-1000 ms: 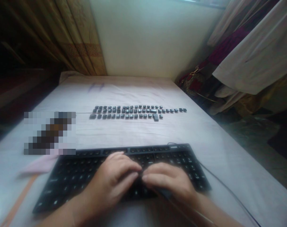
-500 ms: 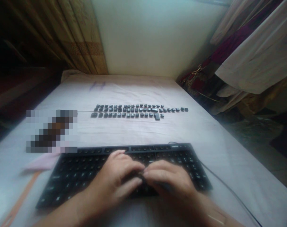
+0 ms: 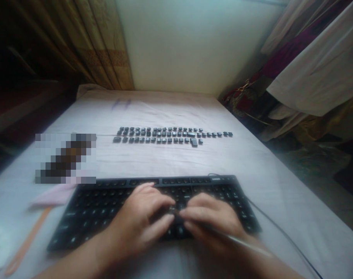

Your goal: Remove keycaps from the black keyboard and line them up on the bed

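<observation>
A black keyboard (image 3: 106,205) lies across the near part of the cloth-covered surface, partly hidden under both hands. My left hand (image 3: 144,213) rests over its middle, thumb and forefinger bent round a small dark keycap (image 3: 173,209), which is blurred and partly hidden. Facing it, my right hand (image 3: 214,219) is closed around a thin, shiny stick-like tool (image 3: 243,242) that runs back past the wrist. Its front end is by the left fingertips, too blurred to make out. Beyond the keyboard, several loose black keycaps (image 3: 161,134) lie in rows.
To the left lie a pixelated dark object (image 3: 67,157), a pink cloth or sheet (image 3: 55,195) and an orange strip (image 3: 28,240). The keyboard's cable (image 3: 281,230) trails right. Curtains (image 3: 103,46) hang at the back left, and clothes (image 3: 318,73) hang right.
My right hand has drawn slightly right, leaving a wider gap to my left fingertips. The shiny tool in it now shows along the wrist. The left hand has hardly moved.
</observation>
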Demonstrator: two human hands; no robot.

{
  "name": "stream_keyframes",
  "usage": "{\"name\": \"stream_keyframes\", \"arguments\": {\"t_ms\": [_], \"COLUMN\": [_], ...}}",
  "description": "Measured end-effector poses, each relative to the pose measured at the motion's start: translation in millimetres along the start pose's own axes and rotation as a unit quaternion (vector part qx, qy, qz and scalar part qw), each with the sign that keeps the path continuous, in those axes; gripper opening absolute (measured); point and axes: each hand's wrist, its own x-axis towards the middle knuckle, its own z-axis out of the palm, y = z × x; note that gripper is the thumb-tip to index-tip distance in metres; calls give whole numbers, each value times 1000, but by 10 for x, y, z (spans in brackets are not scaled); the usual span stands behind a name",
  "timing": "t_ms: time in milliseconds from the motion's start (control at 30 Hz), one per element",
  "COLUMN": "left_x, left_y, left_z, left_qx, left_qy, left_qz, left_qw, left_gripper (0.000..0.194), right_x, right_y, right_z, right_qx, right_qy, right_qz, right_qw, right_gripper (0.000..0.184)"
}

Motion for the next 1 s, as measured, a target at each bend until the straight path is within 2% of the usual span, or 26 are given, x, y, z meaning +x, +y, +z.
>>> {"name": "stream_keyframes", "arguments": {"t_ms": [200, 300, 433, 533, 633, 733, 867, 1000], "left_x": [-4, -9, 5, 22, 26, 16, 6, 9], "left_y": [37, 37, 13, -5, -16, -25, -40, -60], "left_z": [-15, -19, -32, -50, -69, -80, -77, -59], "left_qx": [11, 12, -1, -17, -35, -43, -41, -40], "left_qy": [-2, 4, 37, 50, 51, 52, 51, 64], "left_qz": [-6, 2, -4, -10, -10, -12, -14, 1], "left_qw": [1000, 1000, 999, 999, 998, 998, 998, 997], "left_gripper": [17, 22, 22, 19, 19, 19, 21, 23], "right_x": [25, 33, -21, -89, -113, -79, -1, 82], "right_y": [-54, -57, 75, 252, 364, 356, 231, 54], "right_z": [-44, -95, -137, -91, -28, -26, -80, -50], "right_qx": [101, 91, -41, -171, -258, -302, -293, -198], "right_qy": [-15, 9, 61, 88, 52, 0, 9, 24], "right_qz": [58, 61, 47, 27, 6, -15, -35, -2], "right_qw": [993, 994, 996, 981, 965, 953, 955, 980], "right_gripper": [15, 15, 23, 29, 32, 29, 25, 17]}}
